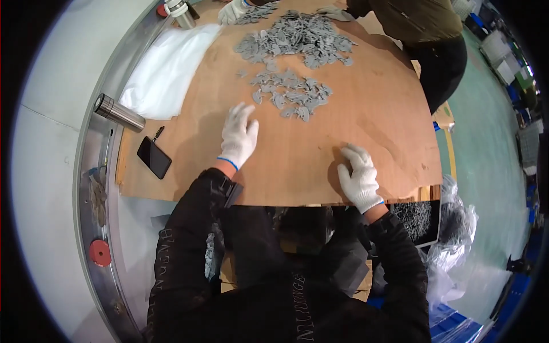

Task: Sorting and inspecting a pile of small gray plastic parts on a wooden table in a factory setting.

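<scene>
My left hand (238, 137), in a white knit glove with a blue cuff edge, is over the wooden table (286, 166) with its fingers stretched forward and thumb apart; nothing shows in it. Just ahead and to the right of it lies a small spread of flat grey parts (294, 94). My right hand (359, 178), gloved alike, is near the table's front edge, fingers slightly bent, thumb apart and no object visible in it. Farther back is a larger heap of similar grey parts (303, 35).
A co-worker's gloved hands (233, 11) reach in at the far side. White plastic sheeting (166, 68), a steel flask (120, 113), a phone (154, 158) and a pen (158, 134) lie at the left. Under the right front edge sits a container of small grey pieces (414, 222).
</scene>
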`<state>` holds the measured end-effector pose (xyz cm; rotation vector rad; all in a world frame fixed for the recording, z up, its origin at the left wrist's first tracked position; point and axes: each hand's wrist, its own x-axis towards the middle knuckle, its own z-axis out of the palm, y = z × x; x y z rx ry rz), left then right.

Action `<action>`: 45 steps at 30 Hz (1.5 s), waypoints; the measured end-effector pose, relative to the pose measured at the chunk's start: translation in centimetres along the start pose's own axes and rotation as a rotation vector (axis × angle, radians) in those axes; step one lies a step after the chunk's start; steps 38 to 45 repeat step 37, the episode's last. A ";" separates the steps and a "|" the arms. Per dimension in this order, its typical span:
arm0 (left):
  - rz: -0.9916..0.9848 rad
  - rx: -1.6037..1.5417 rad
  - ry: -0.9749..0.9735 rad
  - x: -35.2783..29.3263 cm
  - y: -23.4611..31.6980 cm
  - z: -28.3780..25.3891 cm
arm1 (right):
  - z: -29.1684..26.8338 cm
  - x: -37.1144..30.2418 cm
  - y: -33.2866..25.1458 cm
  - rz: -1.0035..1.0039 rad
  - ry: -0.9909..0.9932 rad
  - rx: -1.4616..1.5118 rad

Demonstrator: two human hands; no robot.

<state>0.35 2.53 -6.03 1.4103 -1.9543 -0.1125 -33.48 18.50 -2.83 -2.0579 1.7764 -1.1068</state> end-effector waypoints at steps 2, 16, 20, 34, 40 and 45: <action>-0.095 0.058 0.019 2.8 -2.3 1.1 | 1.7 2.9 1.6 0.024 -0.015 -0.138; -0.182 -0.048 0.053 25.8 -9.0 9.9 | 7.2 27.7 13.9 0.305 0.134 -0.283; -0.131 -0.119 -0.107 30.5 -8.5 11.4 | 8.7 33.3 13.1 0.394 0.073 -0.431; -0.123 -0.324 -0.364 14.7 2.3 6.5 | 8.8 21.2 6.6 0.034 -0.219 -0.312; -0.366 -0.506 -0.503 12.1 3.4 3.7 | 6.6 16.4 4.8 -0.020 -0.299 -0.263; -0.366 -0.506 -0.503 12.1 3.4 3.7 | 6.6 16.4 4.8 -0.020 -0.299 -0.263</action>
